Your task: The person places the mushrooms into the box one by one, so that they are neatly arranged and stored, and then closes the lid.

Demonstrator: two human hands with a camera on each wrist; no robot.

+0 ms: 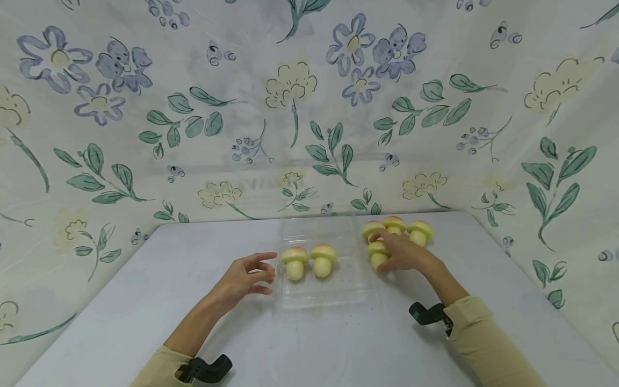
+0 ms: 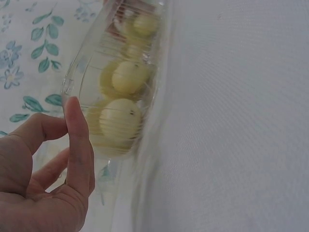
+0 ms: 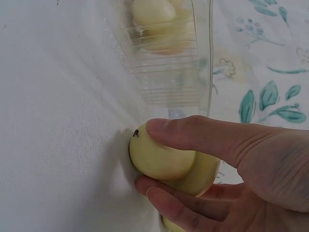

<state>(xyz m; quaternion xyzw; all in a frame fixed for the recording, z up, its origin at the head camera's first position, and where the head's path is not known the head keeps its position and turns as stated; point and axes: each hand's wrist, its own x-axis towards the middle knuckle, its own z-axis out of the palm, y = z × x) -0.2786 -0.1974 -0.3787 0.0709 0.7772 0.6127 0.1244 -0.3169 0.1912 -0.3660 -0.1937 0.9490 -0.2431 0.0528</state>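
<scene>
My right hand (image 1: 403, 251) holds a yellow mushroom-shaped piece (image 3: 161, 153), thumb on one side of its pale stem and fingers on the other. It is at the front of a small cluster right of a clear plastic box (image 1: 329, 302). Inside the box, toward its left, two similar mushroom-shaped pieces (image 1: 295, 263) stand side by side. At the box's left side is my left hand (image 1: 244, 278), fingers loosely bent and spread, fingertips right at the rim in the left wrist view. It holds nothing.
Several more mushroom-shaped pieces (image 1: 419, 232) stand behind the right hand. The box's clear lid (image 1: 316, 228) lies toward the back of the white table (image 1: 217, 344). A floral cloth (image 1: 261, 177) hangs behind. Each wrist carries a black camera mount (image 1: 208, 370).
</scene>
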